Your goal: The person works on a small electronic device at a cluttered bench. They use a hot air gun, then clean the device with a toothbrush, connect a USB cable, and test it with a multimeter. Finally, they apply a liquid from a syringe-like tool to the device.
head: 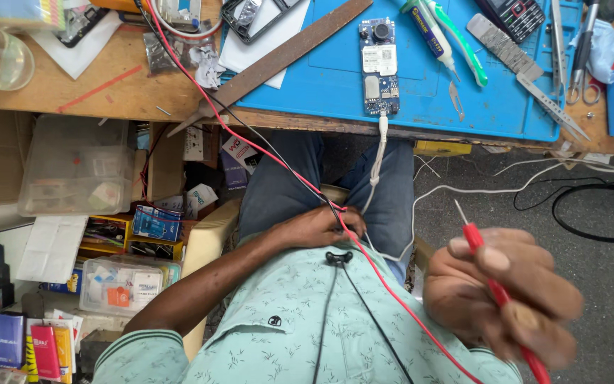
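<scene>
While the right hand [506, 295] sits blurred in the lower right of the frame, its fingers are curled tight around a red probe [495, 284] whose metal tip pokes up and to the left. Over at centre frame, the left hand [321, 226] rests in the person's lap, fingers closed on the red lead [264, 146] and black lead [250, 128] where the two wires cross it; whether it also holds a second probe cannot be told. Up top, a phone circuit board [379, 67] lies on the blue mat [335, 78], well apart from both hands, with a white cable [378, 163] plugged into its lower end and hanging down over the bench edge. Just right of the board lie a glue tube [431, 34] and tweezers [552, 107].
</scene>
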`<state>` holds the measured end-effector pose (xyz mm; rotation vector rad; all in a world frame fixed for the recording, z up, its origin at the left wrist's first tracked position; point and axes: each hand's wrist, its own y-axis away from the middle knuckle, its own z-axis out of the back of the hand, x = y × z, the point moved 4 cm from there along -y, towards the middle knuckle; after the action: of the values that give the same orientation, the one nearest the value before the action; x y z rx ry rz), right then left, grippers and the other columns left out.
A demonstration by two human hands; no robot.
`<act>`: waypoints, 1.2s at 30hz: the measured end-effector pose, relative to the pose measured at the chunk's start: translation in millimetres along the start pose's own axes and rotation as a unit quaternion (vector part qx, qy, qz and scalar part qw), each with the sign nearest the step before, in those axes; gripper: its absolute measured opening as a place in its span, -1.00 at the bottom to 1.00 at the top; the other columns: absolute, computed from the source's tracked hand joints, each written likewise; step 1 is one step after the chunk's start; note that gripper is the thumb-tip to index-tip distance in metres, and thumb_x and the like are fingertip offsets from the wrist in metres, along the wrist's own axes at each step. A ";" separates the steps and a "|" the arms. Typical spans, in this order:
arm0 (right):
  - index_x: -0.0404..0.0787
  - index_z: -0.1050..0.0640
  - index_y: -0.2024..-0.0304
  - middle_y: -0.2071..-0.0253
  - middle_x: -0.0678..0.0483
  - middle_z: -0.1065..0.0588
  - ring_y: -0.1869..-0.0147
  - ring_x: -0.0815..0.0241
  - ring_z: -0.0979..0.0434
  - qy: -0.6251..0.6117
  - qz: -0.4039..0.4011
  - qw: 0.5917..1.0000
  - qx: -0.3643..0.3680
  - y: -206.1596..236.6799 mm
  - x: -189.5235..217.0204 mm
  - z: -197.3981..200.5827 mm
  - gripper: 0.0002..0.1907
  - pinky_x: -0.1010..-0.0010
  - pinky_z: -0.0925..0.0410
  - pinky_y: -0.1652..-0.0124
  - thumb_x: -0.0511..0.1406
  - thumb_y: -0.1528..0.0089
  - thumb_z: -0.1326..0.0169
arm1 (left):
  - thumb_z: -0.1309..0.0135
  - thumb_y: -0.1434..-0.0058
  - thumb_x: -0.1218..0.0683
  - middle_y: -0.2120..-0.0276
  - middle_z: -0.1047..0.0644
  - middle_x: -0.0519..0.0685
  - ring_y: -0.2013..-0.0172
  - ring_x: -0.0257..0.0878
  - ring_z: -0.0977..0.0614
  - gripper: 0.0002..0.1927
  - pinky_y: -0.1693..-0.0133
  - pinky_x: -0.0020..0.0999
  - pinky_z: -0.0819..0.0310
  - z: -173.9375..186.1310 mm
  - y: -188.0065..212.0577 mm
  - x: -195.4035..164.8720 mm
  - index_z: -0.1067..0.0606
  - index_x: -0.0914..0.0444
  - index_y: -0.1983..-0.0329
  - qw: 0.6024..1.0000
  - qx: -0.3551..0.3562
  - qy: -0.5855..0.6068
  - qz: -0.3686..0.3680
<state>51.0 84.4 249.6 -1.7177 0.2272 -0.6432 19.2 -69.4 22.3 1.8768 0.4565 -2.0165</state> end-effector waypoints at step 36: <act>-0.21 -0.43 0.28 0.17 -0.09 -0.57 0.09 0.05 -0.65 0.089 -0.235 0.919 0.304 -7.1 -43.4 -57.3 -0.85 0.28 -0.52 0.09 -0.35 -0.43 -0.01 | -0.17 -0.39 0.31 0.03 -0.57 -0.01 -0.03 -0.28 -0.64 -0.78 -0.14 -0.38 -0.58 127.0 -6.2 -123.1 -0.40 0.27 0.01 0.859 -0.430 0.137 -0.243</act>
<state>-16.6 58.9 250.4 -1.1045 -0.2563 -1.0956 -88.4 -118.0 154.2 1.5109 1.7220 -1.3507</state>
